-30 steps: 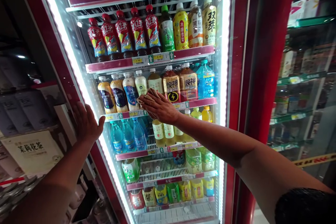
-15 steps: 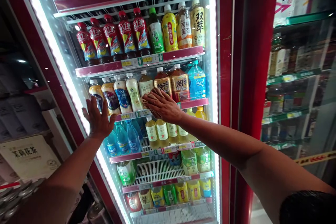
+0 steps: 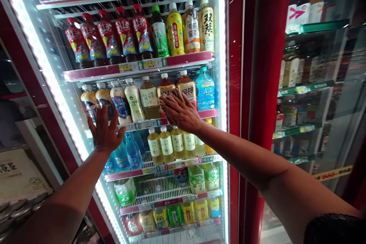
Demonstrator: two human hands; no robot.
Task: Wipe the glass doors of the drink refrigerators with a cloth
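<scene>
My right hand (image 3: 179, 112) lies flat on the glass door (image 3: 57, 45) of a lit drinks fridge, pressing a brownish cloth (image 3: 168, 97) against the pane at the second shelf's height. My left hand (image 3: 104, 131) rests open on the same glass further left, fingers spread, near the white light strip (image 3: 42, 65). Behind the glass stand rows of bottles: red-labelled ones (image 3: 108, 38) on the upper shelf, tea bottles (image 3: 148, 97) on the second, blue water bottles (image 3: 127, 152) and yellow ones (image 3: 167, 145) below.
A red frame post (image 3: 265, 84) separates this fridge from a second glass-door cabinet (image 3: 311, 84) on the right. At the left stand cardboard boxes (image 3: 17, 171) and several cans (image 3: 14, 209).
My left hand slid right from the red frame onto the glass. My right hand with the cloth shifted slightly right across the pane; the view swung left to right.
</scene>
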